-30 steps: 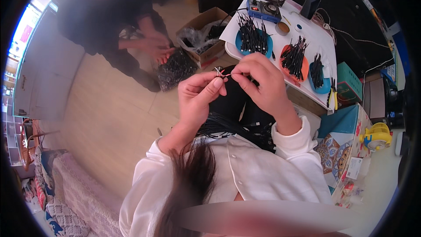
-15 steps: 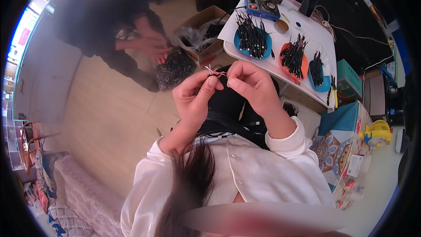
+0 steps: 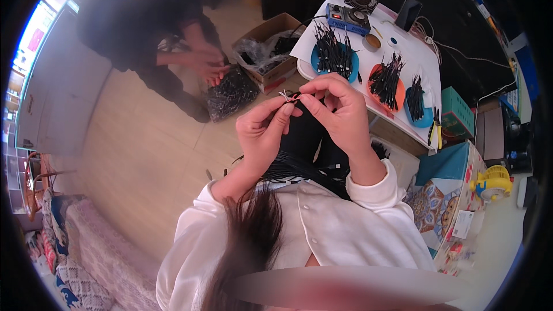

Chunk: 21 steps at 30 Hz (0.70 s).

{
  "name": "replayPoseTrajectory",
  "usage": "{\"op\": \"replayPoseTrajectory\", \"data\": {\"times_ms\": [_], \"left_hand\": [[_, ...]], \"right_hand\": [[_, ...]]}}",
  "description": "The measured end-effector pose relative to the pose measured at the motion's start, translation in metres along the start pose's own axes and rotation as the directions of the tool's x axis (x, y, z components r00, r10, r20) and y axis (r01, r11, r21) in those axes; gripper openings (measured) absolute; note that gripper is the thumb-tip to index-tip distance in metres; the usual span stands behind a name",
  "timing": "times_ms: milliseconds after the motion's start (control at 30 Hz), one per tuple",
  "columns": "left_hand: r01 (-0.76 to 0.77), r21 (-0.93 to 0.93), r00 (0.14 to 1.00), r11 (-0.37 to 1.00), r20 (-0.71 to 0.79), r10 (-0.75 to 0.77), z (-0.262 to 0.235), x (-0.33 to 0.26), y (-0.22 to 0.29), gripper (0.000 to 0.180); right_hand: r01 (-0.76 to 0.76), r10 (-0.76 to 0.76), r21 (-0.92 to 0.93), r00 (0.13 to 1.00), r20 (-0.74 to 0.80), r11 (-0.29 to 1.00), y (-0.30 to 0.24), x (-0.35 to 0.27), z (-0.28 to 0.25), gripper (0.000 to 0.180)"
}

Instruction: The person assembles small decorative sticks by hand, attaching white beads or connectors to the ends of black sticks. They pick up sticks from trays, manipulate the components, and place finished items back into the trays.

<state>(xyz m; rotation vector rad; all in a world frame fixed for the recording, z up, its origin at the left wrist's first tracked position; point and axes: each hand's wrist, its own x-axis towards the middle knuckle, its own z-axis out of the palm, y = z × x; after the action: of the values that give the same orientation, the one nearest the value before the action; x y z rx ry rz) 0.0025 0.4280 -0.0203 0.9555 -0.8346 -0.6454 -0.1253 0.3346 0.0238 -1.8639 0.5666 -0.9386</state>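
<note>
My left hand [image 3: 263,129] pinches a few thin wires [image 3: 285,95], white and red, between thumb and forefinger. Opposite it, my right hand [image 3: 341,114] closes thumb and forefinger on the red wire ends, its other fingers curled. Whether the wires run down into a black cable is hidden behind the fingers. Across my lap lies a bundle of black cables [image 3: 291,164], with a light USB plug [image 3: 333,167] showing at its right side.
On the white table [image 3: 380,29], black cables fill a blue tray [image 3: 316,60], an orange tray [image 3: 397,99] and another blue tray [image 3: 425,118]. A blue control box [image 3: 347,20] stands behind. Across from me a person sits near a cardboard box [image 3: 282,26] and bagged cables [image 3: 232,95].
Both hands still hold the wires. The view has shifted slightly, and my right hand's fingers have turned a little around the wire ends.
</note>
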Motion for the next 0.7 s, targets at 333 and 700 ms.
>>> {"op": "replayPoseTrajectory", "data": {"times_ms": [333, 700], "left_hand": [[0.348, -0.258, 0.936, 0.901, 0.149, -0.318, -0.006, 0.009, 0.008, 0.018], [0.430, -0.479, 0.901, 0.765, 0.286, -0.327, -0.011, 0.009, 0.005, 0.017]], "right_hand": [[-0.061, 0.053, 0.178, 0.997, 0.050, 0.982, 0.008, 0.004, 0.007, 0.008], [-0.526, 0.159, 0.792, 0.850, 0.502, 0.310, 0.022, 0.002, 0.011, 0.015]]}}
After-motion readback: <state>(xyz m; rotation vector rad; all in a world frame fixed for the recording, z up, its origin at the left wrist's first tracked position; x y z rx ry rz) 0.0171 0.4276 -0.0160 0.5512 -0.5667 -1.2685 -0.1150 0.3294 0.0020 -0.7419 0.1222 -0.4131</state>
